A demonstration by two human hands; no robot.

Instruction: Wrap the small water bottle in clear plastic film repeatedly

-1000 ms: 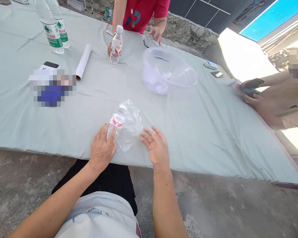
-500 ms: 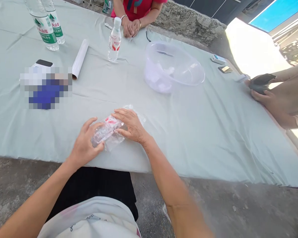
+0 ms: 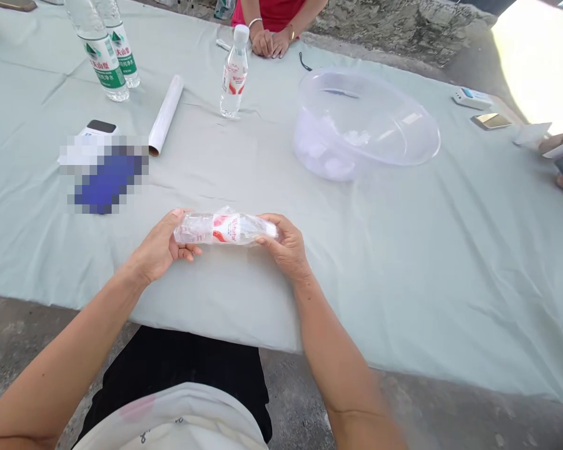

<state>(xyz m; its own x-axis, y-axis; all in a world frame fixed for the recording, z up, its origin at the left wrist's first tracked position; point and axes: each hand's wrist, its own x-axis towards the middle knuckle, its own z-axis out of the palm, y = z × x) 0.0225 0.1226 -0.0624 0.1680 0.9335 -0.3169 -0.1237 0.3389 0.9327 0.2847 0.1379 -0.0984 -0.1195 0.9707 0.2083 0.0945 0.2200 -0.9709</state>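
Note:
A clear plastic water bottle (image 3: 226, 229) with a red and white label lies sideways between my hands, wrapped in thin see-through film. My left hand (image 3: 162, 244) grips its base end, thumb on top and fingers curled underneath. At the white-capped end, my right hand (image 3: 284, 244) pinches the wrapped neck between thumb and fingers. The bottle is held level just above the cloth near the table's front edge.
A roll of film (image 3: 166, 115), a small upright bottle (image 3: 234, 75), two larger bottles (image 3: 104, 65) and a clear basin (image 3: 366, 125) stand or lie beyond my hands. Phones (image 3: 491, 121) lie at the right. Another person's hands (image 3: 269, 44) rest at the far edge.
The bottle has turned from slanted to level across me. My right hand has shifted from over its label to the cap end; my left hand now grips the base. The view has also shifted.

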